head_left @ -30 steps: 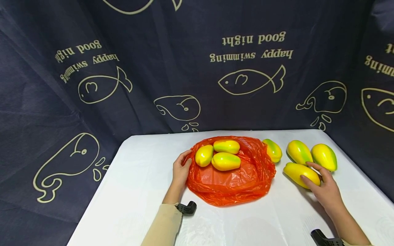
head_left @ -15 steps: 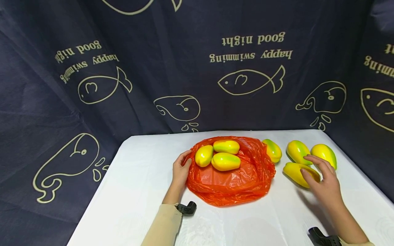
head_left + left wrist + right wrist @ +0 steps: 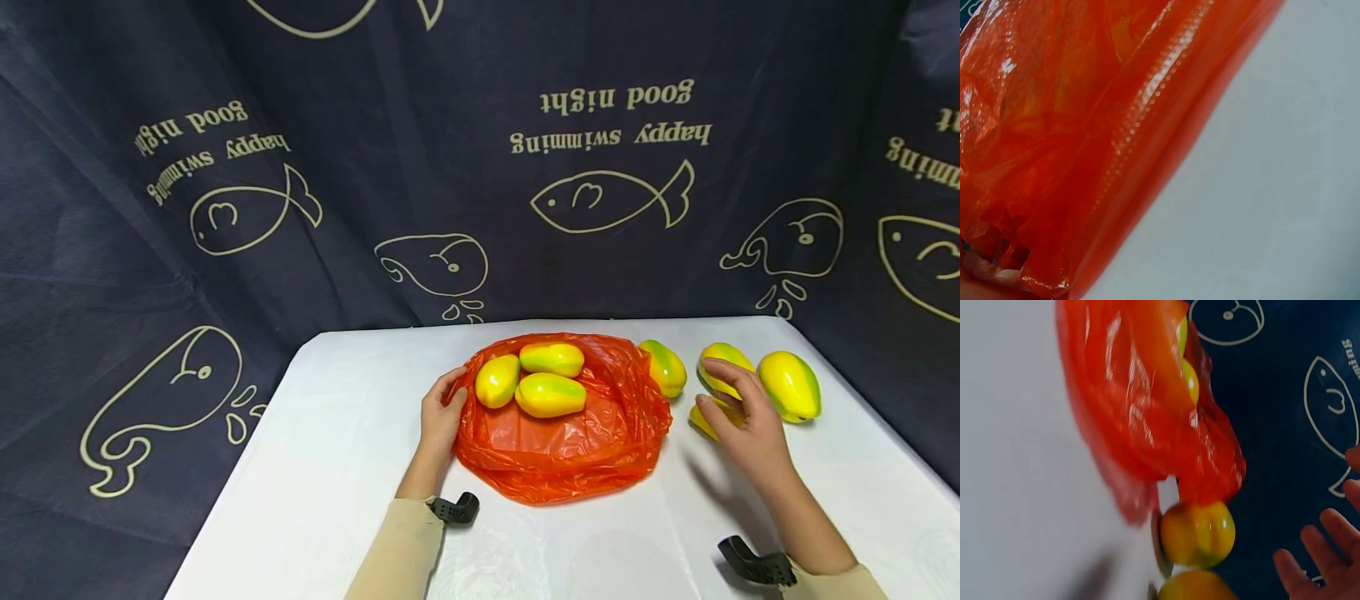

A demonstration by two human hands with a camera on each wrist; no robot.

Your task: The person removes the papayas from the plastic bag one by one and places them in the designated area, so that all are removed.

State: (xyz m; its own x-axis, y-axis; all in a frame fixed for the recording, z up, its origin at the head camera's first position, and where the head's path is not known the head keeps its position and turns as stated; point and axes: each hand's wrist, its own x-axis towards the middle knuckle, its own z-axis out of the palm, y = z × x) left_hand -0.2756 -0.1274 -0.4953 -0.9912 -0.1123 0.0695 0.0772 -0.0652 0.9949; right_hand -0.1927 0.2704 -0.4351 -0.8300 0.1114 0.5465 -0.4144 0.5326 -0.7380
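A red plastic bag (image 3: 555, 483) lies with its mouth spread wide, and three yellow-green mangoes (image 3: 551, 394) rest inside. My left hand (image 3: 440, 417) pinches the bag's left rim; in the left wrist view its thin film (image 3: 1104, 144) fills the left half. To the bag's right my right hand (image 3: 753, 429) hovers over a mango (image 3: 703, 423), covering most of it, with nothing held. The right wrist view shows those spread fingers (image 3: 1329, 550) apart from the fruit. Behind the hand sits another mango (image 3: 723, 356).
One mango (image 3: 664, 368) stands close against the bag's right side, and another mango (image 3: 790, 386) lies at the far right. The white table (image 3: 360, 375) ends at a dark printed curtain (image 3: 450, 167). Each wrist wears a black camera (image 3: 756, 564).
My right hand has come off the front mango and shifted left and slightly up, now covering most of it. The mangoes, the bag and my left hand stay put.
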